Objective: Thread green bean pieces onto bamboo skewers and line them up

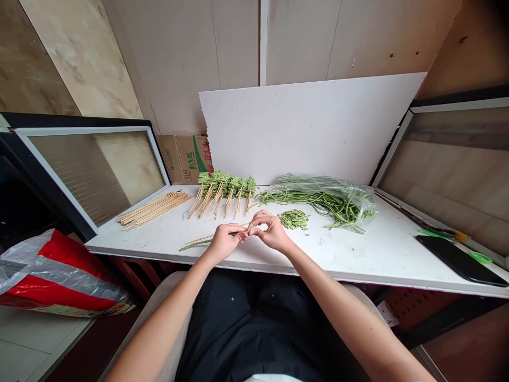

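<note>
Near the table's front edge, my left hand [226, 241] is closed around a long green bean [195, 244] and a thin wooden skewer [203, 238], both sticking out to the left. Touching it, my right hand [270, 232] pinches the bean's other end between thumb and fingers. Behind my hands lie skewers threaded with green bean pieces [226, 183], their sticks pointing forward. A small heap of cut bean ends [293, 219] is just right of my right hand. Long beans [338, 208] lie partly inside a clear plastic bag [318, 183].
Bare skewers [155, 208] are spread at the table's left. A cardboard box [181, 159] stands behind. On the right are a black phone [457, 259] and scissors [433, 228]. A white board [302, 130] leans at the back; a red bag [67, 265] sits lower left.
</note>
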### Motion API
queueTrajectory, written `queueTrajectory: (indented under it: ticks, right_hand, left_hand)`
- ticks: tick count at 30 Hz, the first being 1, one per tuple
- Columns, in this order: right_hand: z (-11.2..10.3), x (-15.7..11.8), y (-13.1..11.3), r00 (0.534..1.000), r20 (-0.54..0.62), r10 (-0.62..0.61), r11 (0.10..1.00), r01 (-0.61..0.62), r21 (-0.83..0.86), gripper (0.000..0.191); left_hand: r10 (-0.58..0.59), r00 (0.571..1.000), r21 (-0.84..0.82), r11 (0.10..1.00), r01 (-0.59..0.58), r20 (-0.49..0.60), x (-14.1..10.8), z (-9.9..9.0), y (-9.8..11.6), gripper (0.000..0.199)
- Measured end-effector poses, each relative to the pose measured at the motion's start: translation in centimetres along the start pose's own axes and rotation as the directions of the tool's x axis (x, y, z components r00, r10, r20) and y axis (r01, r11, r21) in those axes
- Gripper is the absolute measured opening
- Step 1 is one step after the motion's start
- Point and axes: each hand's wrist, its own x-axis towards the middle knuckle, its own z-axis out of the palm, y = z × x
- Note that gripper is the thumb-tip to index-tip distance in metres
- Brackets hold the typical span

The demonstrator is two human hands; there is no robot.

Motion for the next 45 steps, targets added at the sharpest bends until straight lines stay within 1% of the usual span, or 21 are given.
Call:
queueTrajectory:
  ticks: [3,5,8,11,13,16,18,20,22,23,24,25,27,29,31,33,35,38,41,43,45]
  right_hand:
    - [0.7,-0.1,0.8,0.998,-0.036,0.051,0.987,-0.045,0.153,0.028]
    - [1.2,-0.1,1.1,0.994,-0.046,0.1,0.963,-0.085,0.256,0.03]
    - [1.8,-0.2,0.9,0.979,-0.049,0.198,0.908,-0.164,0.385,0.035]
    - [2.4,-0.5,0.2,0.957,-0.02,0.289,0.831,-0.241,0.501,0.04]
    - [2.9,-0.7,-0.3,0.944,-0.007,0.331,0.789,-0.273,0.55,0.042]
    - [3.7,-1.0,-0.8,0.931,-0.033,0.363,0.779,-0.284,0.56,0.041]
    - [4.1,-1.2,-1.0,0.928,-0.074,0.365,0.807,-0.276,0.523,0.038]
    - [4.2,-1.2,-1.2,0.925,-0.177,0.337,0.876,-0.239,0.419,0.032]
    - [3.8,-1.2,-1.4,0.92,-0.307,0.242,0.955,-0.171,0.241,0.026]
    - [3.4,-1.1,-1.4,0.92,-0.352,0.171,0.982,-0.131,0.137,0.023]
    - [2.9,-1.0,-1.5,0.924,-0.372,0.093,0.996,-0.086,0.033,0.019]
    - [2.4,-0.9,-1.5,0.931,-0.366,0.016,0.997,-0.04,-0.061,0.015]
    - [1.4,-0.6,-1.6,0.945,-0.306,-0.113,0.977,0.05,-0.207,0.009]
    - [0.7,-0.3,-1.6,0.952,-0.228,-0.204,0.947,0.133,-0.291,0.01]
    - [0.3,-0.2,-1.7,0.952,-0.164,-0.258,0.922,0.192,-0.336,0.015]
    - [0.2,-0.2,-1.9,0.956,-0.12,-0.267,0.91,0.209,-0.358,0.017]
    - [0.5,-0.2,-2.2,0.966,-0.115,-0.233,0.922,0.182,-0.342,0.018]
    - [1.4,-0.4,-2.5,0.972,-0.186,-0.141,0.968,0.097,-0.23,0.02]
    - [2.4,-0.7,-2.2,0.966,-0.256,-0.02,0.998,0.004,-0.063,0.018]
    - [2.9,-0.8,-1.7,0.963,-0.257,0.08,0.996,-0.065,0.068,0.017]
    - [3.2,-0.8,-1.3,0.956,-0.231,0.179,0.973,-0.138,0.184,0.02]
  left_hand:
    - [0.043,0.998,-0.044,0.998,-0.045,-0.037,0.0,0.2,0.4,0.037]
    - [0.058,0.997,-0.066,0.996,-0.061,-0.051,0.1,0.3,0.6,0.037]
    - [0.056,0.997,-0.09,0.994,-0.061,-0.058,0.1,0.5,0.6,0.039]
    - [0.046,0.996,-0.117,0.992,-0.055,-0.074,0.1,0.6,0.2,0.04]
    - [0.038,0.995,-0.153,0.987,-0.052,-0.092,0.2,0.8,-0.2,0.04]
    - [0.015,0.992,-0.21,0.977,-0.042,-0.127,0.2,1.1,-0.5,0.04]
    - [0.0,0.989,-0.226,0.974,-0.034,-0.149,0.2,1.3,-0.3,0.04]
    - [-0.011,0.984,-0.222,0.975,-0.03,-0.18,0.1,1.4,0.1,0.041]
    - [-0.008,0.979,-0.184,0.982,-0.03,-0.205,0.0,1.3,0.6,0.04]
    - [-0.007,0.979,-0.155,0.988,-0.025,-0.204,0.0,1.2,0.8,0.039]
    - [-0.009,0.981,-0.122,0.992,-0.015,-0.195,-0.1,1.1,1.0,0.038]
    - [-0.017,0.983,-0.094,0.996,0.0,-0.184,-0.1,0.9,1.2,0.035]
    - [-0.045,0.984,-0.062,0.997,0.035,-0.172,-0.2,0.5,1.6,0.033]
    - [-0.065,0.984,-0.049,0.997,0.058,-0.164,-0.2,0.1,1.9,0.03]
    - [-0.066,0.989,-0.016,0.998,0.064,-0.129,-0.2,-0.3,2.3,0.025]
    - [-0.05,0.994,0.036,0.998,0.053,-0.094,-0.2,-0.5,2.5,0.021]
    - [-0.007,0.996,0.084,0.996,0.015,-0.091,-0.2,-0.6,2.6,0.019]
    - [0.068,0.992,0.103,0.993,-0.058,-0.102,-0.2,-0.4,2.4,0.022]
    - [0.103,0.988,0.047,0.994,-0.098,-0.111,-0.2,-0.2,1.9,0.024]
    - [0.111,0.986,-0.009,0.994,-0.113,-0.121,-0.1,-0.2,1.7,0.021]
    - [0.106,0.986,-0.049,0.992,-0.113,-0.125,-0.1,-0.1,1.6,0.018]
